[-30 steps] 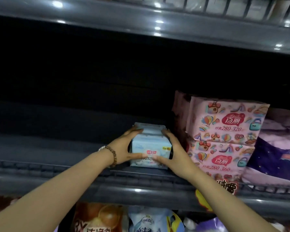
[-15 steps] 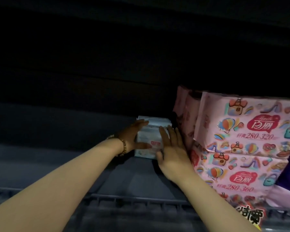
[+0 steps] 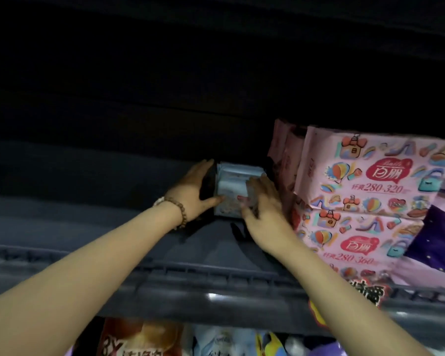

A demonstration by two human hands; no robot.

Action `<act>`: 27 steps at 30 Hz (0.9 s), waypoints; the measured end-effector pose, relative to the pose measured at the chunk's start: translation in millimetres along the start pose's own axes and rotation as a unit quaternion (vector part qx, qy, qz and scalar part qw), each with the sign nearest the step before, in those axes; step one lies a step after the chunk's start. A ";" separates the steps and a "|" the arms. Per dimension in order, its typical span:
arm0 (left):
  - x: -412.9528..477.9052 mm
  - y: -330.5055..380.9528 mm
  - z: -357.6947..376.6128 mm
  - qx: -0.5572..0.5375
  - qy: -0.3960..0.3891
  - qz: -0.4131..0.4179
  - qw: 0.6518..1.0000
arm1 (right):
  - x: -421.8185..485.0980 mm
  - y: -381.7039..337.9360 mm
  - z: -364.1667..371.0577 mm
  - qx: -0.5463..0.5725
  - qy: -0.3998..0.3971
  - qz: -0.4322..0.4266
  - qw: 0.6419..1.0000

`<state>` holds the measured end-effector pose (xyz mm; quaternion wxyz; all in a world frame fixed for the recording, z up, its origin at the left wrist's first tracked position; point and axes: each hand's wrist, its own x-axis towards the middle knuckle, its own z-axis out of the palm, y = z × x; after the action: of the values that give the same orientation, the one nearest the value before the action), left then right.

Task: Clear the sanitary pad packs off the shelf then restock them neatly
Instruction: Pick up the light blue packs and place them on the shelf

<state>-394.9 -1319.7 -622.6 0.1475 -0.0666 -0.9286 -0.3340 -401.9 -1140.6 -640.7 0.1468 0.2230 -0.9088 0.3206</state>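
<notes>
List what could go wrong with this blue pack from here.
1. The right hand sits close beside the stacked pink packs; a nudge could topple them.
2. The blue pack is only pressed between it and the left hand, so it could slip or skew.
3. The shelf is dark at the back, so alignment is hard to judge.

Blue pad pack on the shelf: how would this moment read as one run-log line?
blue pack: far back on shelf, beside pink packs | left hand: presses its left side | right hand: presses its front
</notes>
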 end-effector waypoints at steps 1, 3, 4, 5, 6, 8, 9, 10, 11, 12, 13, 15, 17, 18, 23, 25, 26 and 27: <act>-19.0 4.9 -7.6 0.008 0.021 0.010 1.000 | -9.7 -9.6 -6.4 0.035 -0.005 -0.008 0.999; -63.3 10.8 -19.9 0.016 0.021 0.031 0.999 | -35.3 -28.2 -18.2 0.089 -0.036 -0.021 0.995; -87.5 13.0 -24.8 0.016 0.001 0.038 0.999 | -50.5 -37.7 -22.7 0.117 -0.053 -0.024 0.991; -112.0 13.5 -28.6 0.018 -0.022 0.041 0.999 | -67.5 -48.5 -28.0 0.143 -0.069 -0.029 0.987; -135.6 12.6 -30.4 0.022 -0.039 0.039 0.998 | -83.8 -56.6 -30.9 0.165 -0.084 -0.032 0.982; -177.1 7.7 -29.2 0.042 -0.041 0.037 0.998 | -115.9 -67.3 -29.2 0.204 -0.118 -0.033 0.971; -195.1 4.3 -26.4 0.062 -0.029 0.044 0.997 | -133.0 -70.9 -25.2 0.231 -0.139 -0.028 0.963; -211.6 0.9 -22.4 0.075 -0.016 0.047 0.996 | -149.0 -71.3 -17.8 0.260 -0.157 -0.015 0.953; -227.6 -4.0 -16.3 0.069 -0.004 0.039 0.997 | -165.1 -69.9 -9.0 0.286 -0.171 0.001 0.943; -241.8 -10.7 -6.9 0.045 0.004 0.025 0.999 | -180.8 -65.9 2.6 0.299 -0.180 0.019 0.937; -254.5 -17.9 4.4 0.012 0.003 0.001 1.000 | -195.1 -60.7 15.5 0.301 -0.188 0.042 0.934; -276.8 -32.5 34.8 -0.044 -0.055 -0.084 0.994 | -218.2 -49.7 42.5 0.317 -0.215 0.129 0.915; -294.1 -46.4 70.4 -0.078 -0.149 -0.186 0.968 | -234.1 -39.6 68.9 0.355 -0.259 0.260 0.860; -300.2 -52.6 87.8 -0.088 -0.194 -0.225 0.951 | -239.3 -32.6 84.7 0.367 -0.264 0.327 0.830; -325.9 -86.6 162.9 -0.126 -0.297 -0.330 0.887 | -265.4 -7.6 139.4 0.270 -0.222 0.417 0.839; -333.2 -93.3 180.4 -0.140 -0.277 -0.396 0.864 | -286.9 10.7 164.4 0.283 -0.206 0.440 0.827; -334.5 -94.6 187.3 -0.142 -0.273 -0.422 0.853 | -301.8 34.3 188.5 0.280 -0.203 0.482 0.805; -335.1 -98.7 195.0 -0.147 -0.277 -0.445 0.839 | -328.5 89.8 236.4 0.280 -0.185 0.511 0.791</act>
<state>-144.0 -1279.1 -931.6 -0.2923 0.2432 -0.7999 -0.4643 -194.4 -1129.2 -999.4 -0.2785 -0.1875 -0.7703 0.5421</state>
